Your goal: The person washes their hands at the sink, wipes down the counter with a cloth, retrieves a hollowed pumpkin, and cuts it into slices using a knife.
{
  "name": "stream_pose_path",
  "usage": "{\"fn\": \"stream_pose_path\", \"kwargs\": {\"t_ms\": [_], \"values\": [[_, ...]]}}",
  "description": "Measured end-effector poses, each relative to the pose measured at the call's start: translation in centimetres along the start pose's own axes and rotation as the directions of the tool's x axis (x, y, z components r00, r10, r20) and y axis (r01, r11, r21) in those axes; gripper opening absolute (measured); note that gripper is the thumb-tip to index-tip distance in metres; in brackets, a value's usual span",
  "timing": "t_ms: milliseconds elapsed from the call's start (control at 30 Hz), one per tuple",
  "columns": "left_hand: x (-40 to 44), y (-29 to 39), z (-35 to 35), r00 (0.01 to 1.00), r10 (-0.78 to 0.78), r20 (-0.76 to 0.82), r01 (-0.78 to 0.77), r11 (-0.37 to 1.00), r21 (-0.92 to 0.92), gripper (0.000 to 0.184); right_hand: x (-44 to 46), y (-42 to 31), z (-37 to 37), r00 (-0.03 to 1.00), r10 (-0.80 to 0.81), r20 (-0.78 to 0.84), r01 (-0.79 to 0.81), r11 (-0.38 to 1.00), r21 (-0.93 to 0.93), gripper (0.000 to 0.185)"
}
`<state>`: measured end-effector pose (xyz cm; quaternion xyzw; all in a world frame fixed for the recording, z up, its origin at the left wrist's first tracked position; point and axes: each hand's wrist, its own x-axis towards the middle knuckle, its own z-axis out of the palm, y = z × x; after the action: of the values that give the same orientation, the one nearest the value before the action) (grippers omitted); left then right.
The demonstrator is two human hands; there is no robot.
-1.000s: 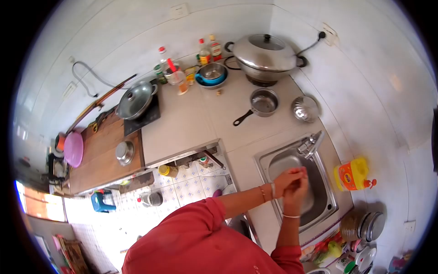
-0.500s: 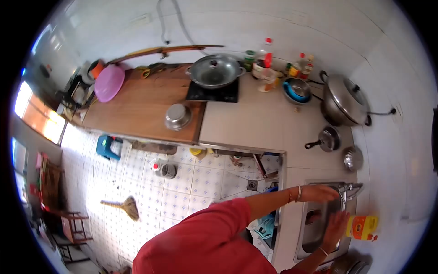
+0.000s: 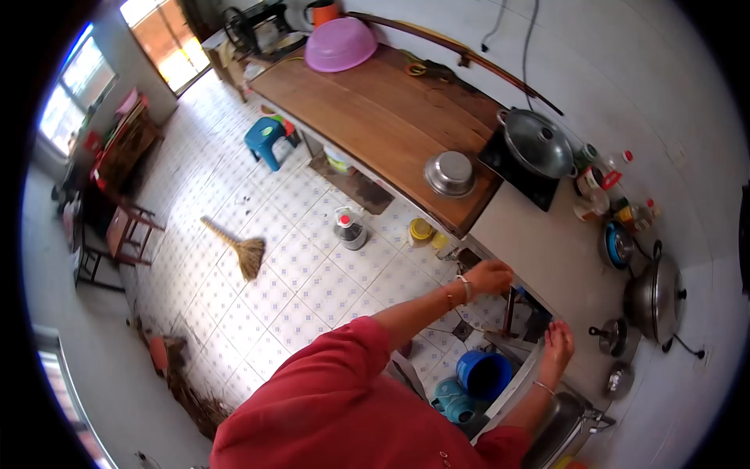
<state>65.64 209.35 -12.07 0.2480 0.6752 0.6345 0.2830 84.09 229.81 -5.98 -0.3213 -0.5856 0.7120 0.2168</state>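
My left hand [image 3: 491, 277], with bracelets at its wrist, is held near the front edge of the light countertop [image 3: 531, 254]. Its fingers are curled in, and nothing shows in them. My right hand [image 3: 556, 348] has its fingers stretched out and holds nothing. It is over the counter edge, just beyond the metal sink [image 3: 556, 426]. The faucet [image 3: 600, 422] stands at the sink's right side. Nearest to the right hand on the counter are a small pan with a black handle [image 3: 613, 338] and a metal bowl [image 3: 619, 380].
A lidded wok [image 3: 539, 142] sits on a black cooktop [image 3: 508, 168]. A metal basin [image 3: 450, 173] rests on the wooden counter [image 3: 367, 117]. A large lidded pot [image 3: 655, 301] stands by the wall. On the floor are a blue bucket [image 3: 484, 375], a jug [image 3: 350, 230], a broom [image 3: 248, 256] and a stool [image 3: 269, 142].
My view has turned left. Both hands have left the sink and faucet, moving toward the counter's front edge. The left hand's fingers, stretched out before, are now curled.
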Motion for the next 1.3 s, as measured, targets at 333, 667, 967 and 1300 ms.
{"fn": "stream_pose_path", "kwargs": {"t_ms": [333, 667, 967, 1300], "values": [[-19.4, -3.6, -21.6, 0.709, -0.42, -0.566, -0.287, 0.561, -0.776, 0.013, 1.5, 6.6, 20.0, 0.933, 0.174, 0.316, -0.186, 0.982, 0.008, 0.016], [-32.9, -12.3, -38.8, 0.496, -0.636, -0.591, -0.547, 0.3, -0.782, 0.008, -1.5, 16.2, 43.5, 0.775, 0.29, 0.562, -0.241, 0.957, -0.162, 0.013], [-36.6, -20.2, -46.7, 0.378, -0.763, -0.525, -0.542, 0.277, -0.794, 0.021, -0.2, 31.6, 58.9, 0.605, 0.552, 0.574, -0.26, 0.818, -0.514, 0.015], [-27.9, -28.1, -50.4, 0.257, -0.884, -0.39, -0.541, 0.203, -0.816, 0.012, 9.2, 59.2, 69.9, 0.498, 0.337, 0.799, 0.637, 0.482, -0.601, 0.026]]}}
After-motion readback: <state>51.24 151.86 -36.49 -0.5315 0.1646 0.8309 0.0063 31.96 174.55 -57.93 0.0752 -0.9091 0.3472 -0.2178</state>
